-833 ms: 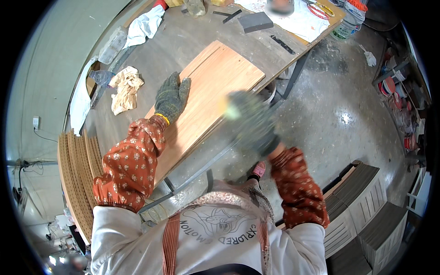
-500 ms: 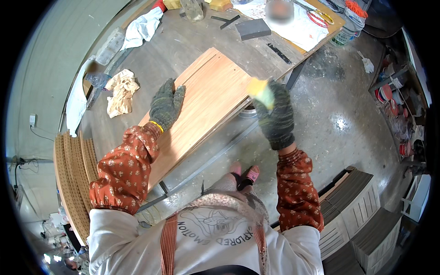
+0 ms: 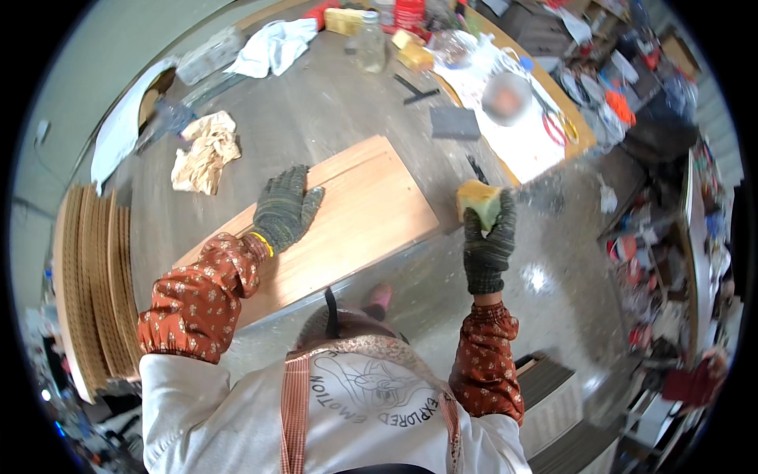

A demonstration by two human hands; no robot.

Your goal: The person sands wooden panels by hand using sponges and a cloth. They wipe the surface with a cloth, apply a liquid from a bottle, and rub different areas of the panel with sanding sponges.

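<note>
A crumpled rag (image 3: 204, 150) is lying on the desk (image 3: 316, 110) beyond the board's (image 3: 347, 217) far-left side, and a dark block (image 3: 455, 123) and a glass bottle (image 3: 371, 43) are sitting past its far end. Stacked curved panels (image 3: 87, 276) are standing left of the board. The left hand (image 3: 286, 209), gloved, is pressing flat, fingers spread, on the smooth orange-brown board. The right hand (image 3: 489, 237) is pinching a yellow sponge (image 3: 479, 202) in a closed grip, raised just off the board's right end.

Yellow sponge (image 3: 478, 201) — orange-brown board (image 3: 347, 217).
</note>
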